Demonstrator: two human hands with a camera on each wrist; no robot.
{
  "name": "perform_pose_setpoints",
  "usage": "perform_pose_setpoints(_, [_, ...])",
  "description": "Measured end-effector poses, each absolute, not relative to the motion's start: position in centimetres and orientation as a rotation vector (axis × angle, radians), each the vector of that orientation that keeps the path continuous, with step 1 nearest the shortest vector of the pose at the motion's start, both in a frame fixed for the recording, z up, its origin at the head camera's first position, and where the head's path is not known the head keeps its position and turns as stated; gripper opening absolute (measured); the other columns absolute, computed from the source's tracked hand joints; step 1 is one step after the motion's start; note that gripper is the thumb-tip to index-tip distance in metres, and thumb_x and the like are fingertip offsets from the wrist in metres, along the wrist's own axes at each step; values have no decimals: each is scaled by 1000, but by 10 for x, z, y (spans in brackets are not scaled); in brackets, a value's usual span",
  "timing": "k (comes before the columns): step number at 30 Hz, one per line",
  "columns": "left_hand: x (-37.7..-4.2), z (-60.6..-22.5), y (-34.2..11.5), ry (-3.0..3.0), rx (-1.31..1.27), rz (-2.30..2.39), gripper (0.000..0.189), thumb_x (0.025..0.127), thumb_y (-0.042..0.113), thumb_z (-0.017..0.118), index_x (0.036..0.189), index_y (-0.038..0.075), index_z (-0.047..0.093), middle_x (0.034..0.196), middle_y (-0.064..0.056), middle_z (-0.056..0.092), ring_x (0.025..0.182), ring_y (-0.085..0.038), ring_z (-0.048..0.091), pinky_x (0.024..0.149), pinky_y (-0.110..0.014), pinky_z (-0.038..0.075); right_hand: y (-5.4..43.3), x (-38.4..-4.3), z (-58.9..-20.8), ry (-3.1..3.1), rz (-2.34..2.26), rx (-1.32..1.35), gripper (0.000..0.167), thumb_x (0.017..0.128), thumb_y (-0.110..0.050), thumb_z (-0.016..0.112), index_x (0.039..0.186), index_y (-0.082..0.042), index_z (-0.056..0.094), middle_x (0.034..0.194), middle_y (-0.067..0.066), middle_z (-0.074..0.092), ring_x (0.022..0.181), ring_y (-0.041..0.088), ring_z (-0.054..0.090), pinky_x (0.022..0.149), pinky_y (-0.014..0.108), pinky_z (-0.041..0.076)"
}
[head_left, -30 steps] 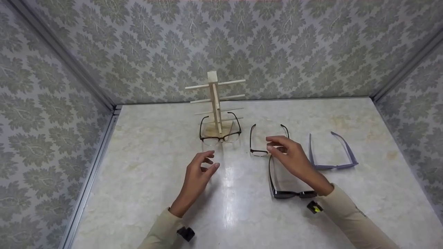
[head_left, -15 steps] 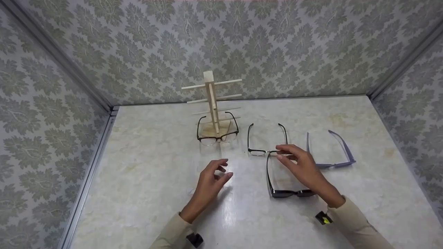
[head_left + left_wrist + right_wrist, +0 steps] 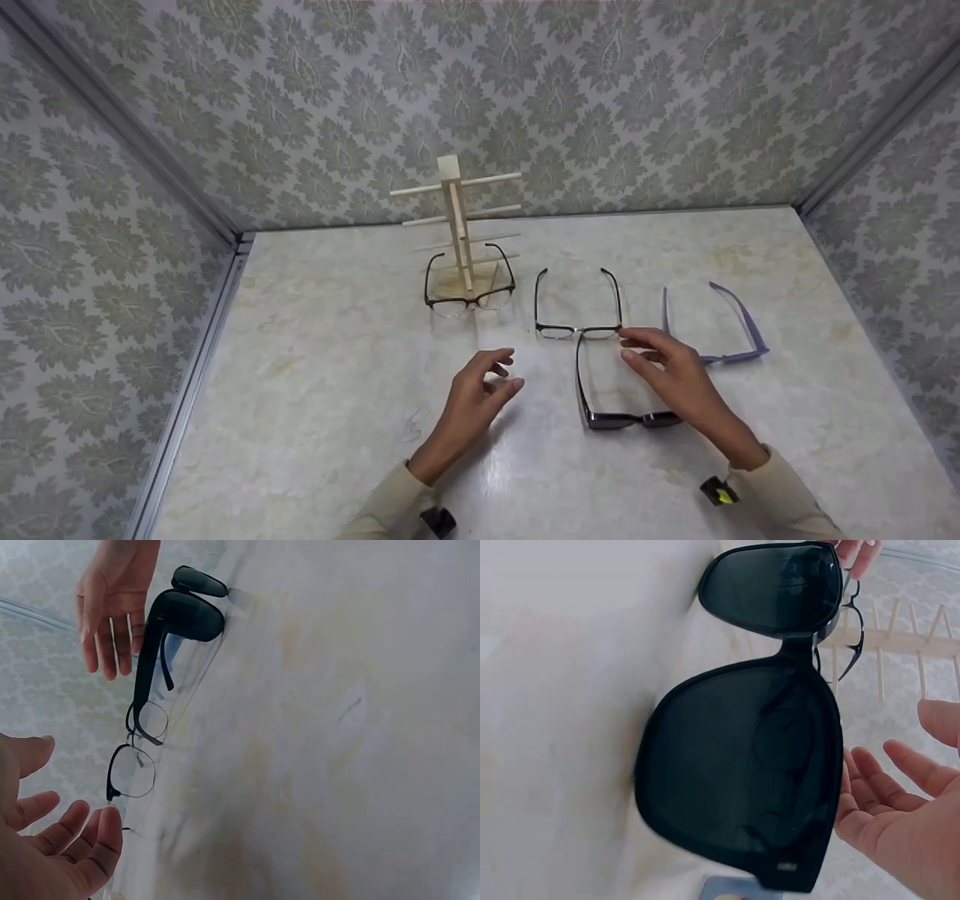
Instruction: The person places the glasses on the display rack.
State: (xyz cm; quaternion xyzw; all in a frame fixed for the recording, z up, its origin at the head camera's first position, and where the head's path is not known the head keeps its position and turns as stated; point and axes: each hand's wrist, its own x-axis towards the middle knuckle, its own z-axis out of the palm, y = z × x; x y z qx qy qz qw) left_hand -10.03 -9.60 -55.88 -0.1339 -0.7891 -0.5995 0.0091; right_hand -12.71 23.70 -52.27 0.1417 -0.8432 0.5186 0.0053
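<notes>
Both the left hand (image 3: 472,397) and the right hand (image 3: 682,379) have shifted rightward and back toward the person since the earlier frame; nothing lying on the tabletop (image 3: 315,375) seems to have moved. Nearest are the black sunglasses (image 3: 613,422): their front sits on the person's side of the right hand's fingers, its long axis running left to right, and the visible temple points away, passing left of those fingers. That hand, over their right part, is plainly the nearer one; the other is off to their left, well apart. Both hands are empty, thumbs parted from loosely bent fingers; whether the right one brushes the sunglasses cannot be told. Just left of the right fingertips lie the dark-rimmed glasses (image 3: 555,328), temples pointing away. The purple frame (image 3: 735,358) is beyond the right hand, to its right. Farthest, ahead of the left hand, stands a wooden rack (image 3: 456,217), with a second dark-rimmed pair (image 3: 471,301) at its foot.
</notes>
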Motion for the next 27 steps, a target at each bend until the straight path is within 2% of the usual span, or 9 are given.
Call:
perform_pose_setpoints(8, [-100,-561,-88,-2464,-470,-1862,44,105,11,78,145,-1,65,130,-24,69,115,-42,69,84,-32,62,251,-119,-525,-2617,1649,391,36,109,-12,73,144,-6,71,144,16,70,129,27,69,99,16,55])
perform_pose_setpoints(18, [-100,-567,-79,-2473,-536,-1830,43,106,14,77,145,0,65,129,-23,69,113,-41,69,84,-33,61,268,-109,-529,-2584,1631,320,36,108,-8,73,143,0,70,140,21,71,122,11,69,96,13,55])
perform_pose_setpoints(23, [-99,-567,-73,-2463,-546,-1876,44,106,13,77,145,-1,65,130,-23,69,114,-42,69,84,-32,60,273,-104,-531,-2528,1689,288,33,106,-5,74,138,0,73,136,24,71,120,14,71,97,17,57])
perform_pose_setpoints(27, [-98,-566,-67,-2472,-546,-1899,44,105,13,78,146,0,65,131,-21,69,115,-41,69,86,-32,60,276,-100,-534,-2463,1729,281,32,104,0,75,136,2,74,132,20,73,118,19,73,98,20,58])
